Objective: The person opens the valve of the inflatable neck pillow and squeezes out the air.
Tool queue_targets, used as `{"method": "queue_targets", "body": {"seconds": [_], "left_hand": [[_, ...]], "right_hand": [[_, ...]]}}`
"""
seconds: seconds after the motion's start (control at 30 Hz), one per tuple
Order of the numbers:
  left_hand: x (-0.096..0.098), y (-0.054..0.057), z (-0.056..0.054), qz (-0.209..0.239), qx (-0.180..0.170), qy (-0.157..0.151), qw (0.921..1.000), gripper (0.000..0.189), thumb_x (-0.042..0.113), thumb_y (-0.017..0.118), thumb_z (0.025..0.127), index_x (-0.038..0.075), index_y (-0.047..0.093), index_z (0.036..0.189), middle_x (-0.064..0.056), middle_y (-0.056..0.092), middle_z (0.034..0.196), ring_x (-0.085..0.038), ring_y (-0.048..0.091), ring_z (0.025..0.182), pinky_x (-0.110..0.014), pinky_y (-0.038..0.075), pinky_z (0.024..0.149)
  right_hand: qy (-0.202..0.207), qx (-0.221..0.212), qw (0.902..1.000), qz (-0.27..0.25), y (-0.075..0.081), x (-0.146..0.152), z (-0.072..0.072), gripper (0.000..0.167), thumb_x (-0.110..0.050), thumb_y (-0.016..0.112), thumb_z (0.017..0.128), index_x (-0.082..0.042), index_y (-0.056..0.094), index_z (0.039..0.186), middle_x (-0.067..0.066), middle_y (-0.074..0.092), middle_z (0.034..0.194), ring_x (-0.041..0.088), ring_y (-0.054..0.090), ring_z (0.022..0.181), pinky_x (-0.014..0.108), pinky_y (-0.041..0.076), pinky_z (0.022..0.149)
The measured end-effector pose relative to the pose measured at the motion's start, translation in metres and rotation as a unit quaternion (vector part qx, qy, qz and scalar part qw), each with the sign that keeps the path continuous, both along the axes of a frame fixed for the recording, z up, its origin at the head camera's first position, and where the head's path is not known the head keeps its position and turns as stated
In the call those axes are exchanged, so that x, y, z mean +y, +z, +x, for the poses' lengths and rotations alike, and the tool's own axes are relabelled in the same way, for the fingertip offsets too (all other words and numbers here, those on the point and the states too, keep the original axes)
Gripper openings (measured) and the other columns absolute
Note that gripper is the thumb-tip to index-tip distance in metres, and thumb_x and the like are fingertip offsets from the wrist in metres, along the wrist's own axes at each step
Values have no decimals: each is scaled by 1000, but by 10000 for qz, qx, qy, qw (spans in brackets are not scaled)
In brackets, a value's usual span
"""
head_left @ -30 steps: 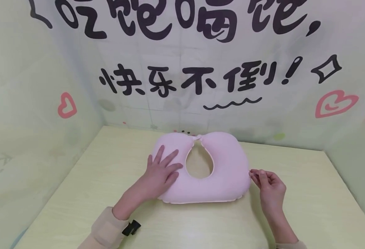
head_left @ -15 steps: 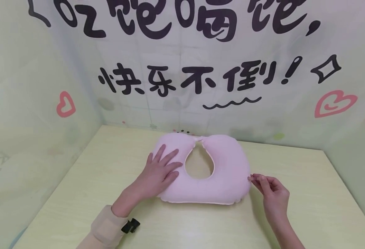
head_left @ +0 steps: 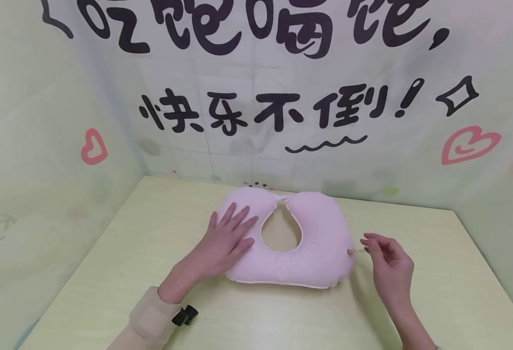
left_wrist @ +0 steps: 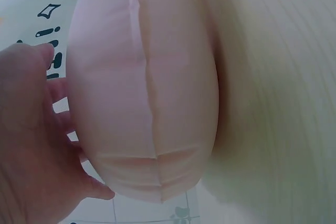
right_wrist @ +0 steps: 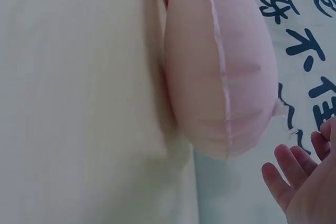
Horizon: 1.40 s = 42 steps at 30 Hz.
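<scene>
A pink inflatable U-shaped neck pillow (head_left: 315, 267) lies on the table, its two ends meeting at the far side. My left hand (head_left: 221, 248) rests on the pillow's left lobe with fingers spread. At the right side, a small clear air valve (head_left: 350, 252) sticks out from the pillow. Just to its right is my right hand (head_left: 389, 265), fingers loosely bent. In the right wrist view, the valve's clear plug (right_wrist: 292, 130) hangs off the pillow, and the right fingertips (right_wrist: 283, 153) are apart from it. Wrinkles show on the pillow's side in both wrist views.
The pale wood-grain table (head_left: 151, 243) extends around the pillow on all sides. A printed backdrop (head_left: 247, 160) with black lettering and hearts stands behind and at both sides. A beige band with a black clip (head_left: 185, 316) is on the left wrist.
My right hand has drawn back to the right from the valve, which it had been pinching. The pillow's right lobe has sunk slightly, and a crease shows near its front. The left hand stays on it.
</scene>
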State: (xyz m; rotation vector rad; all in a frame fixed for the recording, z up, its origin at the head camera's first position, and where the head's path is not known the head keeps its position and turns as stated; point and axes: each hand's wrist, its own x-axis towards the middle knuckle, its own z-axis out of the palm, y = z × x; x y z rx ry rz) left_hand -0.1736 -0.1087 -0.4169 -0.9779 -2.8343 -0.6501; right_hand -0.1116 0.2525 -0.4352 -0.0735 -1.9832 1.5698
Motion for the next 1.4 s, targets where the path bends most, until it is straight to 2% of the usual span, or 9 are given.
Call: {"method": "queue_targets", "body": {"seconds": [0.2,0.33,0.43,0.53,0.7,0.83,1.03,1.2,1.4], "left_hand": [[3,15,-10,77,290,239,9993,57,38,48,109,9,41,158,-16,31,165,-41,12,155,-73,3,115],[9,26,-19,-44,497,581,9971,62,41,45,109,8,34,161,-16,31,165,-42,12,155,-73,0,115],[14,32,-27,-190,649,870,9939,64,43,43,109,8,31,162,-16,31,165,-42,10,155,-75,0,114],[21,36,-37,-333,716,1077,9910,64,45,41,109,11,32,162,-16,29,166,-41,8,155,-75,0,114],[31,38,-50,-760,570,1351,9863,64,51,37,109,16,30,163,-13,22,169,-40,2,156,-72,-2,116],[38,36,-58,-1027,408,1361,9845,68,55,36,108,15,28,164,-10,17,170,-38,0,156,-68,-1,118],[44,29,-67,-1100,217,1283,9854,70,57,34,108,15,27,164,-9,12,171,-35,-3,157,-65,1,120],[44,23,-73,-1241,134,1379,9825,69,56,32,108,16,25,165,-10,12,171,-36,-1,157,-65,4,120],[43,18,-73,-1109,-122,1249,9859,73,56,33,108,12,23,165,-13,12,171,-38,2,156,-65,5,120]], "right_hand": [[24,1089,9853,1318,20,-9,-21,6,15,65,91,10,68,89,19,74,100,-4,67,95,13,48,89],[45,1297,9762,1739,34,-22,-36,4,11,66,91,7,68,90,23,74,104,5,67,103,14,44,94],[185,1122,9723,2040,39,-33,-45,10,6,67,92,6,71,101,20,72,117,22,66,115,19,42,102],[572,779,9629,2520,40,-42,-55,33,-3,69,92,5,67,124,23,61,138,40,55,131,39,37,113],[1128,-196,9268,3576,43,-46,-74,71,-28,68,96,-1,41,155,27,26,164,45,23,151,70,11,116],[1060,-810,8952,4252,45,-46,-88,81,-44,61,101,-3,27,161,26,11,168,44,8,155,71,1,117],[908,-1380,8665,4710,32,-49,-103,87,-49,60,101,-1,21,163,31,5,167,47,4,154,69,-3,117],[867,-1689,8536,4851,21,-50,-108,84,-48,56,103,-1,22,162,33,6,166,49,5,153,71,0,116],[1031,-1916,8523,4756,12,-49,-109,83,-48,55,103,1,23,161,34,4,165,51,1,153,73,-1,115]]}}
